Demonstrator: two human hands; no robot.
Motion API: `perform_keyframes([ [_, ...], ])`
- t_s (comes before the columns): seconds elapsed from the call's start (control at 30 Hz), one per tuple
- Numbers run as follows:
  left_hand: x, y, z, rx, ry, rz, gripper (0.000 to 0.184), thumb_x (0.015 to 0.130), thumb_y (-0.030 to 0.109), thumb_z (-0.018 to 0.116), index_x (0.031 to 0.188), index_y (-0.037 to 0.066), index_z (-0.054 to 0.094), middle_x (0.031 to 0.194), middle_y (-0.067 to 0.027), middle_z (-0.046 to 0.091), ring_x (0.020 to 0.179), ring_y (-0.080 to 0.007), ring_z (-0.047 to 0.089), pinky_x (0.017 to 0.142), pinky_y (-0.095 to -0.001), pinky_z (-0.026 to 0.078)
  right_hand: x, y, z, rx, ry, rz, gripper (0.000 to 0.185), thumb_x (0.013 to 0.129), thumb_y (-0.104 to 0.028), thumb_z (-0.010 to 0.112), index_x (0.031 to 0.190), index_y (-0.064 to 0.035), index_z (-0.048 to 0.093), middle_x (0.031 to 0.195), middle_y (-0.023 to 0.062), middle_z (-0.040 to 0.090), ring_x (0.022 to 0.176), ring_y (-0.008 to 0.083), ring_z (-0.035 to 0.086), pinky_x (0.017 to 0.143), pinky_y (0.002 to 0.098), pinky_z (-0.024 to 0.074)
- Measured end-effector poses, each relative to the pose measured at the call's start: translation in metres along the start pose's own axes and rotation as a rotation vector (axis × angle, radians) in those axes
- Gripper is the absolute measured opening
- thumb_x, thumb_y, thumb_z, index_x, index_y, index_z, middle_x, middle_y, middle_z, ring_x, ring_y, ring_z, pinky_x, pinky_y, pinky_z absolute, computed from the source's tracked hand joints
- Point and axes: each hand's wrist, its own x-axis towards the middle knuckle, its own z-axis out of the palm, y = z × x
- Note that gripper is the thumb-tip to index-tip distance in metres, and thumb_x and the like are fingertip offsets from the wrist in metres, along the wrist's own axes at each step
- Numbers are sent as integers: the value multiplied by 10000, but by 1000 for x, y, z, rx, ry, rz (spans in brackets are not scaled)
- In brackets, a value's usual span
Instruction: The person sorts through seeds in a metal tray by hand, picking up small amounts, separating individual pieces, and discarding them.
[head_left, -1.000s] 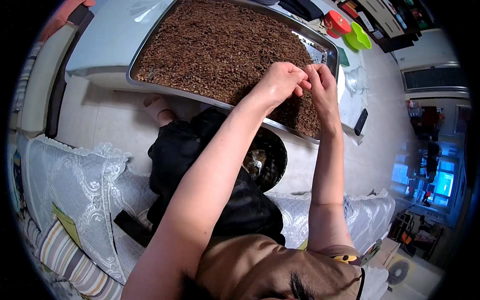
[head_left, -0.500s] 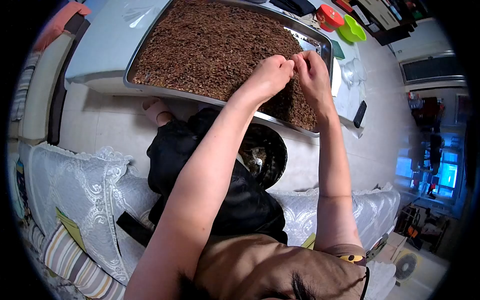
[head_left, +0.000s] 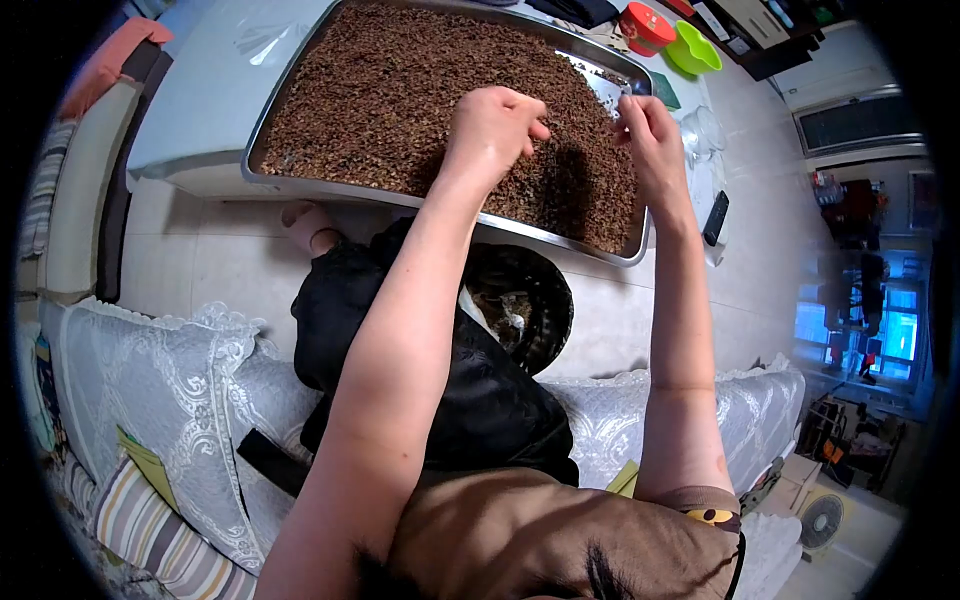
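Observation:
A large metal tray (head_left: 340,183) holds a thick layer of small reddish-brown dried bits (head_left: 390,100), possibly husks or seeds; their kind is unclear. Over the middle of this layer hovers my left hand (head_left: 492,135), its fingers curled together. My right hand (head_left: 652,138) is pinched above the tray's right side, near a bare patch of metal with a few scattered bits. Whatever either set of fingertips holds is too small or hidden to make out. The two hands are apart, and a dark shadow falls on the bits between them.
Below the tray's front edge stands a black bin (head_left: 545,310) with some waste inside. A red round container (head_left: 647,28), a lime-green bowl (head_left: 693,48), a clear glass vessel (head_left: 702,135) and a black remote (head_left: 716,218) lie along the table's right side. Behind is a lace-covered sofa (head_left: 160,370).
My hands were together at the fingertips over the tray's right part. They have separated: the left moved left, the right slightly right.

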Motion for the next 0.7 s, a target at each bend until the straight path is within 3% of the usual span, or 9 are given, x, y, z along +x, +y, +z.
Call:
perform_keyframes([
  [0.1,-11,16,-14,103,229,10,186,905,191,651,959,29,723,804,-44,729,615,-95,635,630,-277,515,-31,-11,-11,15,-145,106,224,1008,-250,565,924,-43,580,761,-10,560,686,72,511,626,230,439],
  [0.2,-6,7,-19,152,439,149,200,889,201,666,993,40,723,855,-65,734,715,-153,684,697,-303,536,-67,-19,-18,39,-276,270,207,1003,-248,578,926,-55,586,822,-19,568,753,80,536,662,239,456],
  [0.23,-2,2,-22,395,565,264,213,884,197,662,1039,65,725,1004,-86,722,917,-218,687,831,-337,529,-77,-23,-21,-49,-381,239,183,993,-238,592,938,-63,598,831,-16,572,778,75,543,670,231,448],
  [0.33,7,-9,-19,440,743,478,155,859,124,655,992,69,714,1103,-75,677,1087,-262,599,974,-380,456,-96,-27,-28,-206,-674,154,147,960,-202,639,953,-56,624,850,-11,576,821,81,560,710,231,452],
  [0.37,7,-12,-17,402,710,418,180,865,138,641,1022,79,708,1118,-82,655,1148,-281,552,1030,-394,411,-99,-27,-30,-240,-767,126,143,948,-190,656,954,-49,631,856,-10,576,831,86,566,726,235,458],
  [0.53,-3,0,-9,339,665,238,210,884,171,612,1055,76,689,1166,-122,597,1130,-284,543,1022,-392,416,-62,3,-27,-386,-310,71,181,927,-185,679,1008,-23,664,940,42,652,867,116,585,787,269,479],
  [0.6,-1,-1,-8,257,601,185,209,889,169,602,1057,77,685,1175,-128,583,1114,-279,548,1011,-391,423,-39,30,-18,-445,-186,-45,189,892,-193,696,990,-31,686,912,93,625,835,189,604,756,316,486],
  [0.7,7,-9,-6,111,531,135,192,887,143,594,1039,75,688,1137,-120,599,1040,-255,595,944,-377,469,-23,32,11,-510,-86,-75,191,879,-208,708,999,-59,700,911,111,631,815,227,618,753,330,497],
])
